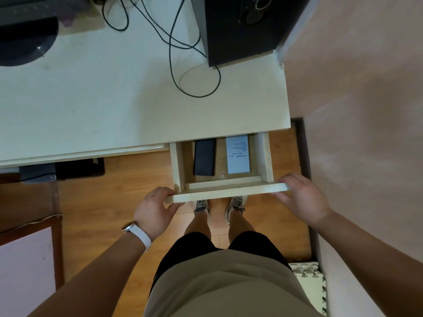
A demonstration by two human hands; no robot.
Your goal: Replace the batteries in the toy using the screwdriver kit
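A pale wooden drawer [229, 192] under the desk's right end stands partly pulled out. Inside it lie a flat black case [204, 157] on the left and a light grey-blue box [237, 154] with printed text on the right; their far ends are hidden under the desktop. My left hand [154, 210], with a white watch strap on the wrist, grips the left end of the drawer front. My right hand [302, 197] holds the right end of the same front panel. No toy or batteries are in view.
The cream desk [114, 99] carries a black speaker [242, 26] at the back right, looping black cables [194, 72] and a dark monitor base [25, 42] at the left. A pink wall [366, 110] stands close on the right. My legs and shoes are on the wooden floor below the drawer.
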